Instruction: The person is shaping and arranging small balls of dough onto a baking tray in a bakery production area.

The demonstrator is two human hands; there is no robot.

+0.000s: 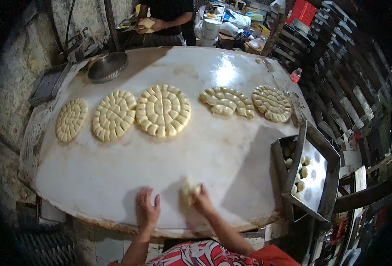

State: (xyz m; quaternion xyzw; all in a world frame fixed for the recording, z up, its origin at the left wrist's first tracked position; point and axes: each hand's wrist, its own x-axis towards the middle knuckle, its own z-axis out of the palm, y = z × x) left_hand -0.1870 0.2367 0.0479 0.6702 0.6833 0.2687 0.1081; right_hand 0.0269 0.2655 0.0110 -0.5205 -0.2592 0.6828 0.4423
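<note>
Near the front of the pale table (156, 157), my right hand (200, 199) grips a pale piece of dough (186, 189), slightly blurred. My left hand (148, 208) rests on the surface to its left, fingers apart and empty. Beyond both hands lie several flattened dough rounds cut into small segments: an oval one (71, 119) at the left, others beside it (113, 116) and in the centre (163, 111), a broken, partial one (226, 101) and a round one (271, 103) at the right.
Stacked metal trays (318, 177) holding dough balls (305, 172) sit at right. A round pan (107, 66), a rectangular tray (50, 82) and a bottle (296, 75) line the edges. Across the table, another person (167, 22) holds dough. Clutter (231, 29) fills the back; wooden slats (337, 80) stand right.
</note>
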